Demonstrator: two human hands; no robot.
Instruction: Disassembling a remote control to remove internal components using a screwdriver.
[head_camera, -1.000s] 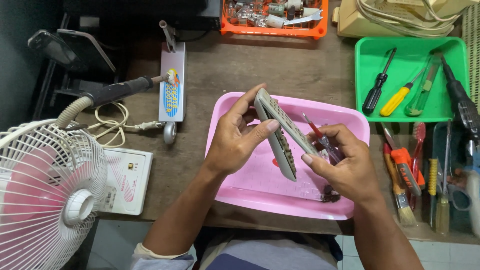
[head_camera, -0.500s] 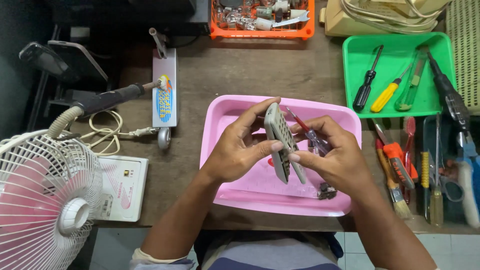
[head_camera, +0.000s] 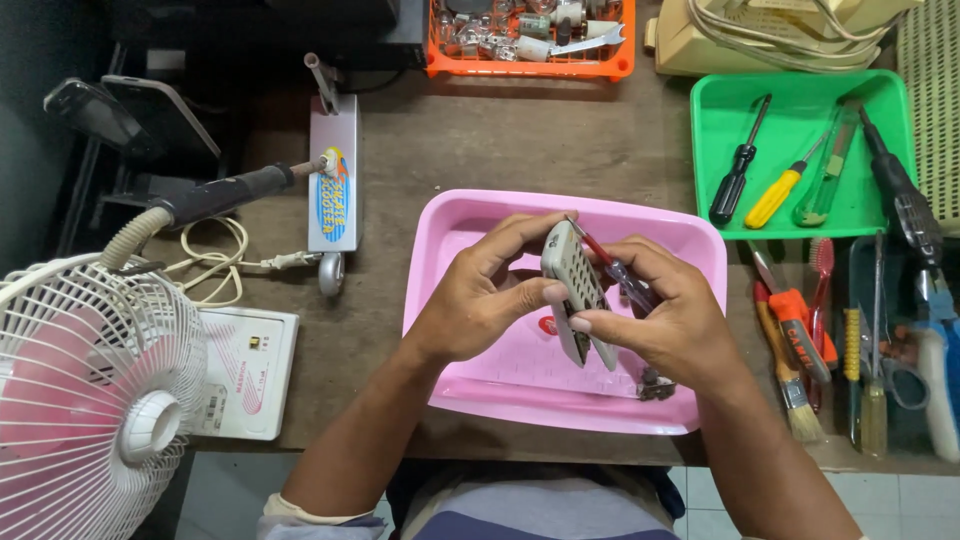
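Both hands have drawn closer together since the earlier frames, and the grey rectangular remote control (head_camera: 575, 290) with its grid of small buttons now stands more upright between them, near the centre of the frame. It is held above the shallow pink plastic tray (head_camera: 450, 300) that sits on the brown wooden worktop (head_camera: 480, 140).

The left hand (head_camera: 480, 300) comes in from the lower left, forearm angled up towards the centre. Its fingers curl over the top end of the remote and its thumb presses against the near edge, so it is grasping the remote. The right hand (head_camera: 670, 320) comes in from the lower right. Its index finger and thumb pinch the lower part of the remote, and the same hand also grips a thin red-handled screwdriver (head_camera: 610, 265) that lies slanted along the remote's far side.

Upper right of the frame holds a green plastic tray (head_camera: 800, 215) with a black-handled screwdriver (head_camera: 735, 175) and a yellow-handled screwdriver (head_camera: 775, 195). Just right of the pink tray lie an orange-handled tool (head_camera: 797, 325) and a small paintbrush (head_camera: 795, 390). An orange basket (head_camera: 530, 65) of small parts sits at the top centre. A white table fan (head_camera: 90, 400) fills the lower left corner.
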